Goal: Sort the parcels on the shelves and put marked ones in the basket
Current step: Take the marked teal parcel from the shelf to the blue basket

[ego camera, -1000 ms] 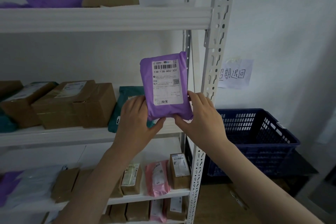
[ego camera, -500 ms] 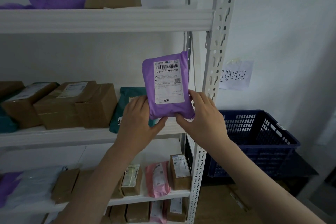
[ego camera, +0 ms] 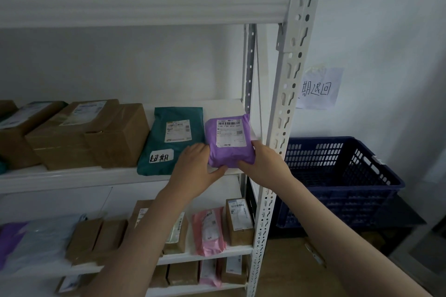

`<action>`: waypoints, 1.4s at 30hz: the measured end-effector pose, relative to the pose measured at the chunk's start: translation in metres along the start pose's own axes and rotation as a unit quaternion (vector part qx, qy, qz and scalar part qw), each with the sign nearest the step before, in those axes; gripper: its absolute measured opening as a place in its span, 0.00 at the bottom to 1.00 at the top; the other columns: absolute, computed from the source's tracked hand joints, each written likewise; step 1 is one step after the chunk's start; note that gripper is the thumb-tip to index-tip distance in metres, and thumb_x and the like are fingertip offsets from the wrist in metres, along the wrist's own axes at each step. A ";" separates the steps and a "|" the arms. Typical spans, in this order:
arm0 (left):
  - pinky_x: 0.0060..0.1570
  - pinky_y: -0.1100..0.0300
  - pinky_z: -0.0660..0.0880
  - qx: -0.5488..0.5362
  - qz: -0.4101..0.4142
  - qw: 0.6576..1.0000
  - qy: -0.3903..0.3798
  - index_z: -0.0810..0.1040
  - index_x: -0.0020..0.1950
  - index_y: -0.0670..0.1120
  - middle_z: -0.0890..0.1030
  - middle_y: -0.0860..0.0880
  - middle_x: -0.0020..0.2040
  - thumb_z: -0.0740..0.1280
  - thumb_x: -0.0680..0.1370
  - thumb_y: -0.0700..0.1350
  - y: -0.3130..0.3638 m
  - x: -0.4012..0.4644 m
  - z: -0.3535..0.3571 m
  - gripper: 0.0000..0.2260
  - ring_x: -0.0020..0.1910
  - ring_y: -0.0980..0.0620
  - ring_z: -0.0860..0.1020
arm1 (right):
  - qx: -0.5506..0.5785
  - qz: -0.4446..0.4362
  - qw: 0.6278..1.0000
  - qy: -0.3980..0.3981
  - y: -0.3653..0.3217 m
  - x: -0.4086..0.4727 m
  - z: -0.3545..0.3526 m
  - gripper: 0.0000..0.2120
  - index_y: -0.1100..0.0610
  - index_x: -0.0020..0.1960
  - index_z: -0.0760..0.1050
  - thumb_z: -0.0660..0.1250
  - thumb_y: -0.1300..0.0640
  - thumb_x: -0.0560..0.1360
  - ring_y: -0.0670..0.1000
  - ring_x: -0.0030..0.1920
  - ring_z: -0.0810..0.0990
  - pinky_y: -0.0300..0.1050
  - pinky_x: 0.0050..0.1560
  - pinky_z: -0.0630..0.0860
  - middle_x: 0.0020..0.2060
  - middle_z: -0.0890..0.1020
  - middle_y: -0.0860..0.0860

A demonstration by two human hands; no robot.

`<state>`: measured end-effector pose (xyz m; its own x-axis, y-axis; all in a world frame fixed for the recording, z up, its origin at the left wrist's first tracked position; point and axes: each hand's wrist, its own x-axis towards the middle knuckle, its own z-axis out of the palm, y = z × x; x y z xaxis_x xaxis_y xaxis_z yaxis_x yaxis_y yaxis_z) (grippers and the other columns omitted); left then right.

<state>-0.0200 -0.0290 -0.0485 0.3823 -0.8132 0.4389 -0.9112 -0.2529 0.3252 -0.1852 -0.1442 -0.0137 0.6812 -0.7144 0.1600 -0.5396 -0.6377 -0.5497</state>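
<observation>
A purple parcel point(ego camera: 229, 140) with a white shipping label lies at the right end of the middle shelf point(ego camera: 72, 179). My left hand point(ego camera: 195, 171) holds its lower left corner and my right hand point(ego camera: 261, 164) holds its lower right corner. Beside it on the left lies a teal parcel point(ego camera: 169, 142) bearing a white handwritten tag near its front edge. A dark blue plastic basket point(ego camera: 342, 176) stands on the floor to the right of the shelf unit.
Brown cardboard boxes point(ego camera: 91, 132) fill the left of the middle shelf. Lower shelves hold a pink parcel point(ego camera: 207, 229), small brown boxes and grey and purple bags. The white upright post point(ego camera: 284, 108) stands between shelf and basket. A handwritten paper sign point(ego camera: 316, 89) hangs on the wall.
Both hands have lowered the purple parcel from in front of my view down onto the right end of the middle shelf. The teal parcel's handwritten tag now shows.
</observation>
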 end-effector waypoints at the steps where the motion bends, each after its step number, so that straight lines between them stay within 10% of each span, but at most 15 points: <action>1: 0.63 0.50 0.74 0.010 -0.003 1.000 -0.002 0.76 0.58 0.54 0.81 0.55 0.52 0.68 0.75 0.66 -0.001 0.003 0.003 0.19 0.54 0.54 0.78 | -0.011 0.004 1.000 -0.001 0.001 0.004 0.002 0.24 0.53 0.61 0.70 0.66 0.40 0.72 0.52 0.44 0.80 0.53 0.44 0.81 0.47 0.79 0.49; 15: 0.70 0.39 0.66 0.048 -0.047 0.998 -0.021 0.74 0.58 0.56 0.82 0.56 0.55 0.63 0.76 0.69 0.019 0.042 0.021 0.20 0.58 0.51 0.79 | -0.046 0.006 0.997 0.054 0.036 -0.027 -0.001 0.28 0.51 0.71 0.66 0.64 0.40 0.76 0.52 0.56 0.78 0.48 0.50 0.77 0.60 0.77 0.48; 36: 0.59 0.55 0.73 0.021 -0.067 0.998 0.006 0.72 0.71 0.50 0.75 0.52 0.67 0.63 0.81 0.59 -0.084 -0.053 -0.068 0.21 0.66 0.51 0.71 | 0.000 -0.035 0.999 0.039 -0.065 -0.007 0.053 0.29 0.51 0.71 0.71 0.70 0.42 0.74 0.48 0.57 0.78 0.44 0.56 0.75 0.61 0.79 0.46; 42: 0.59 0.62 0.71 -0.043 -0.030 0.999 -0.002 0.70 0.72 0.50 0.73 0.54 0.68 0.64 0.81 0.55 -0.114 -0.061 -0.082 0.21 0.67 0.55 0.70 | -0.008 0.005 1.000 0.020 -0.098 0.021 0.080 0.21 0.53 0.60 0.77 0.71 0.42 0.74 0.46 0.45 0.81 0.41 0.42 0.79 0.50 0.83 0.48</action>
<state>0.0735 0.0925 -0.0441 0.4347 -0.8005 0.4126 -0.8700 -0.2550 0.4219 -0.0788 -0.0737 -0.0221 0.6550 -0.7320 0.1876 -0.5544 -0.6342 -0.5389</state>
